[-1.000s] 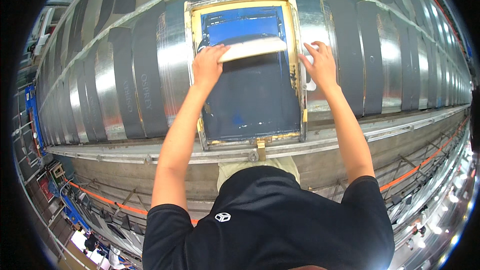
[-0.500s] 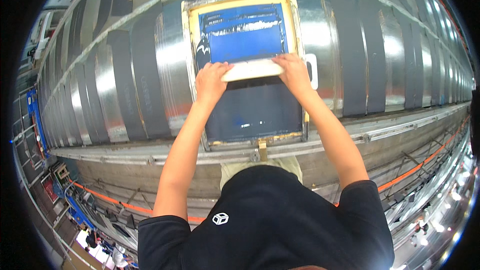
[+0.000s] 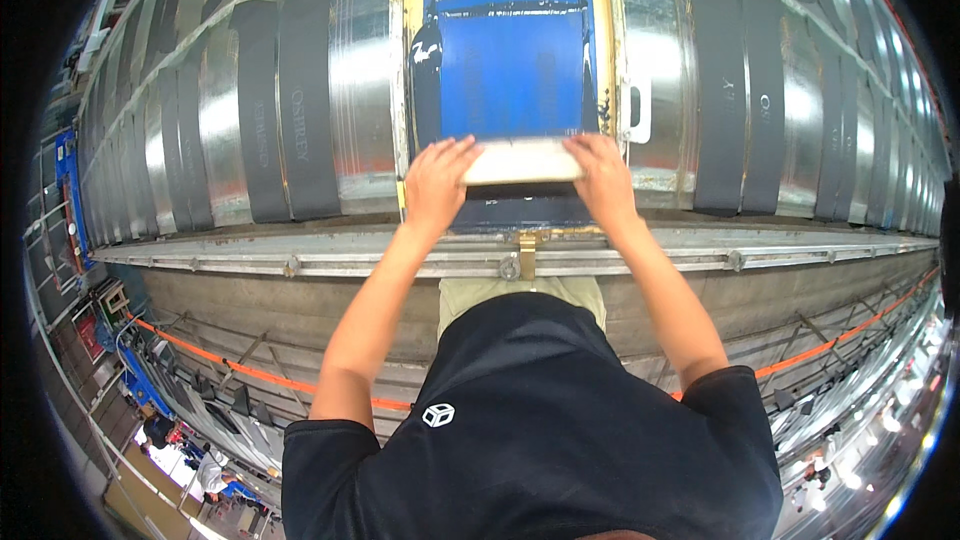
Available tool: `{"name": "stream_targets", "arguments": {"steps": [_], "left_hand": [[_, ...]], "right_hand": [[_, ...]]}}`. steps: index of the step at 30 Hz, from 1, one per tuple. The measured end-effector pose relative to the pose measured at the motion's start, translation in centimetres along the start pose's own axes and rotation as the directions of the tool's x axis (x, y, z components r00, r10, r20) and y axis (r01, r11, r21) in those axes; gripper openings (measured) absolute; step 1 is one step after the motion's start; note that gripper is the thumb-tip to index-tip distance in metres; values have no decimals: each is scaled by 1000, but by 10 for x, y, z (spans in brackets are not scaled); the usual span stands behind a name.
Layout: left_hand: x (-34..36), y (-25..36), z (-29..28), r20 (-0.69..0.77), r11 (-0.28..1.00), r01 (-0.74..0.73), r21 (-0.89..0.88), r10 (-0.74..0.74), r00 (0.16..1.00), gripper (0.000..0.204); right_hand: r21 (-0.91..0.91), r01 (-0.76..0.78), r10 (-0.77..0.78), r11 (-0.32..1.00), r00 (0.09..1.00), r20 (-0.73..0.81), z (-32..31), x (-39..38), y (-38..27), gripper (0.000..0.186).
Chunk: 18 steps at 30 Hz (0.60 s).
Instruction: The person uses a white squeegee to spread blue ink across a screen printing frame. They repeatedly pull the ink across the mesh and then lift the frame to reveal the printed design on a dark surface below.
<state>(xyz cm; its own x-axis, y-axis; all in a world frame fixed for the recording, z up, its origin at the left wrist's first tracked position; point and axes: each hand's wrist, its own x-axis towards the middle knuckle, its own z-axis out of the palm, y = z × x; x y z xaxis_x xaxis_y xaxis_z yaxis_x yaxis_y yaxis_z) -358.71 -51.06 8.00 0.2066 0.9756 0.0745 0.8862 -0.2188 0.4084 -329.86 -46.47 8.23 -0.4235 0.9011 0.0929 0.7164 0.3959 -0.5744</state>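
Note:
A screen-printing frame (image 3: pixel 400 90) with metal sides lies on the table in front of me, its blue mesh (image 3: pixel 510 70) showing across most of the middle. Across the near part of the mesh stands a squeegee (image 3: pixel 522 162) with a long pale grip. My left hand (image 3: pixel 438 183) is closed around its left end, fingers over the top. The right end is gripped by my right hand (image 3: pixel 603 180) in the same way. Dark ink (image 3: pixel 530 212) shows between the squeegee and the frame's near edge; the blade itself is hidden under the grip.
Dark flat fabric pieces (image 3: pixel 305 120) lie in rows on the shiny metal table (image 3: pixel 365 90) to both sides. A white handle (image 3: pixel 640 118) sits beside the frame's right side. A metal rail (image 3: pixel 400 262) runs along the near table edge. People (image 3: pixel 212 470) are far off at lower left.
Both hands have drawn the squeegee toward me, nearer the frame's near edge. More blue mesh is bare behind it, and the dark ink area has shrunk. My view has also shifted.

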Motion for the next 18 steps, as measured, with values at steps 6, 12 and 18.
{"name": "stream_targets", "arguments": {"steps": [6,12,18], "left_hand": [[169,-66,-3,-6,999,20,-34,-20,1000,31],[264,-89,-12,101,994,106,-13,-104,989,29],[216,-75,8,64,994,114,5,-114,991,27]], "right_hand": [[-124,18,-14,992,1000,25,-7,166,75,45],[-91,-68,68,993,998,-11,-16,250,102,30],[-106,-70,67,992,997,-39,7,198,96,36]]}}
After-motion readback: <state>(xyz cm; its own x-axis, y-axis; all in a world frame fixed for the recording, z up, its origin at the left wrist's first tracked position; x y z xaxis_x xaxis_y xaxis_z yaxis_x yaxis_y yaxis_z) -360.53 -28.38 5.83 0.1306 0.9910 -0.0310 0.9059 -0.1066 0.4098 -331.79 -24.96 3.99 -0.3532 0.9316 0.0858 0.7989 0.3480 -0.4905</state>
